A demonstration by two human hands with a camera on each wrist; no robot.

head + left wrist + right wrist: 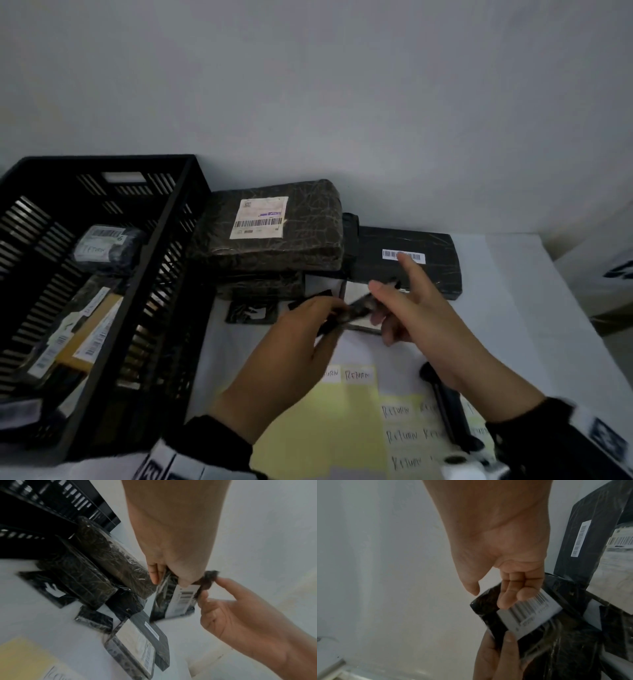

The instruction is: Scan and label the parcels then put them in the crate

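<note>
A small black wrapped parcel point(356, 310) with a white barcode label point(530, 609) hangs above the table between both hands. My left hand point(325, 313) grips its left end, thumb on the label side point(509, 639). My right hand point(378, 305) pinches the right end point(208, 580), its index finger pointing out over the flat black parcel point(404, 270). The black crate point(191, 212) stands at the left with several labelled parcels inside. A large dark parcel point(274, 240) tops a stack beside the crate. A yellow sheet of RETURN stickers point(342, 428) lies under my forearms.
A black handheld scanner point(445, 404) lies on the sticker sheet under my right wrist. More small dark parcels point(96, 619) lie on the white table in front of the stack. A pale wall stands close behind the table, whose right edge point(582, 325) is near.
</note>
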